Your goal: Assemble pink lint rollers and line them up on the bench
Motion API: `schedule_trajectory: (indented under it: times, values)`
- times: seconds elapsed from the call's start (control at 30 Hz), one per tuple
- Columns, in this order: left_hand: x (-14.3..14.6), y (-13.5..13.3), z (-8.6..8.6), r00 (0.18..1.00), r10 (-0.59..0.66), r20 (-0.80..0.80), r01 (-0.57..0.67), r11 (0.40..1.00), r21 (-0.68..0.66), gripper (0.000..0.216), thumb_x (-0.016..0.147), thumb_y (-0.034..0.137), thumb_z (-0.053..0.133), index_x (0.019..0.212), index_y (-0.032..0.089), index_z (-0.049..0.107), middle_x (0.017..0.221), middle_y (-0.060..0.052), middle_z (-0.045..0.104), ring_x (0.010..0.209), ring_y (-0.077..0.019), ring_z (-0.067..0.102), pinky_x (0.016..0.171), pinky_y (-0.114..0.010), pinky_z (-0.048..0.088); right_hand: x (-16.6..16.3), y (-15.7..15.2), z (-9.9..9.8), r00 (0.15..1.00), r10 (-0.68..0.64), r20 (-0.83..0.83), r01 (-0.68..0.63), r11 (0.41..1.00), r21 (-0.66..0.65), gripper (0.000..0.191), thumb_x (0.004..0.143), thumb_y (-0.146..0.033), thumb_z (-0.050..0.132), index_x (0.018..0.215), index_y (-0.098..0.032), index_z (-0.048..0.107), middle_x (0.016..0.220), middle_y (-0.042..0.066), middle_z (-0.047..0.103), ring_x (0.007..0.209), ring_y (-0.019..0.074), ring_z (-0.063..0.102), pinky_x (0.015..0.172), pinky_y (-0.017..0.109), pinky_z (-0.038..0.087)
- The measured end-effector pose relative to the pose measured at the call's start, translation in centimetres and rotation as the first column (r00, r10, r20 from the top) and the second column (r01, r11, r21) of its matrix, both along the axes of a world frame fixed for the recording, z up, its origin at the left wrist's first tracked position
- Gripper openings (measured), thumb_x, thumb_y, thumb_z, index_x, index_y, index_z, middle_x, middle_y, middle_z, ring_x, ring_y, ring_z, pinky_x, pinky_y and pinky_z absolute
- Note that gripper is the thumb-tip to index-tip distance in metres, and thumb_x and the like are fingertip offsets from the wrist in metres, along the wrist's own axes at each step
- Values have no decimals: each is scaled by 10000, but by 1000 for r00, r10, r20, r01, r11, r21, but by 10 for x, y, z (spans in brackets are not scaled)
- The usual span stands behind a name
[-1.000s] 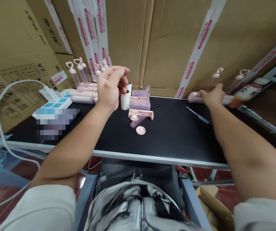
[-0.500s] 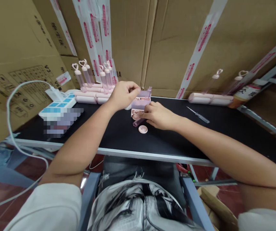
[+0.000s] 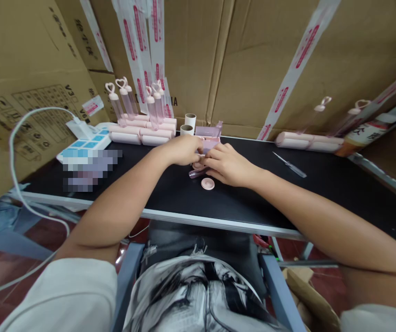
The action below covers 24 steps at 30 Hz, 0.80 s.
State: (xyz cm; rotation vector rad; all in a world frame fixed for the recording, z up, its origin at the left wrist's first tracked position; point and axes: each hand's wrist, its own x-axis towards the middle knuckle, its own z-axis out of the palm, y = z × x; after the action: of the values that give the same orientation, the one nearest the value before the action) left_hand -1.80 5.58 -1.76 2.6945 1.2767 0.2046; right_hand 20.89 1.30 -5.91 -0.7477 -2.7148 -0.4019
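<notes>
Bare left hand (image 3: pixel 183 150), bare right hand (image 3: pixel 233 166): bent over pale-pink plastic pieces (image 3: pixel 197 165), mostly hidden, on the black table (image 3: pixel 253 205); either grip, I could not tell. Translucent mauve plastic tube (image 3: pixel 196 174): far end lay covered.

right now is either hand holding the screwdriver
No, the screwdriver lies on the black table, apart from the left hand and the right hand.
</notes>
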Motion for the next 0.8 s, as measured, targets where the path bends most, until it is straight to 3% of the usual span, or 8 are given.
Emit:
schedule_trajectory:
  times: [0.23,0.33,0.43,0.53,0.6,0.7,0.8]
  values:
    - [6,-3,-5,998,31,-60,-31,1000,5,130,791,290,747,864,210,819,880,-70,792,747,-226,641,661,-337,365,-6,9,-7,995,-66,68,72,994,-87,250,1012,-298,743,1230,-190,801,1161,158,776,1069,325,546,882,416,321]
    - [4,-3,-1,999,21,47,-20,999,-25,72,794,251,735,833,206,775,828,-39,757,730,-201,627,670,-326,377,-5,7,-7,998,-60,16,61,994,-94,214,1040,-270,678,1212,-188,776,1117,152,796,1086,336,574,911,433,353]
    - [1,-3,7,959,26,282,-13,999,-50,128,871,259,714,763,198,681,723,-7,675,656,-156,564,653,-305,377,7,1,0,988,-73,-138,64,995,-71,240,1061,-278,602,1241,-202,740,1149,156,785,1125,349,609,955,462,412]
    - [-1,-7,15,811,78,580,12,989,-149,265,956,305,686,735,204,580,648,17,593,564,-112,509,575,-265,362,27,-7,13,940,-130,-314,129,991,-23,306,1055,-314,575,1315,-207,696,1178,164,758,1067,343,645,933,474,475]
    - [-1,-12,19,671,133,729,110,955,-275,321,969,380,710,751,215,542,596,37,556,485,-94,493,496,-239,338,38,-11,21,898,-175,-403,186,982,-11,348,1052,-332,568,1361,-208,671,1182,159,738,1019,330,665,895,468,515]
    - [2,-19,21,507,165,846,284,895,-345,455,878,527,844,766,217,531,573,47,566,433,-84,519,418,-208,327,46,-16,27,865,-190,-464,215,977,1,370,1066,-343,548,1394,-216,662,1215,150,718,990,306,686,879,459,556]
    - [7,-22,18,450,153,880,336,884,-326,571,787,642,917,770,206,548,598,30,621,455,-89,583,407,-192,380,45,-18,27,869,-183,-459,210,978,9,361,1072,-347,538,1376,-206,672,1240,157,718,984,295,690,881,453,568]
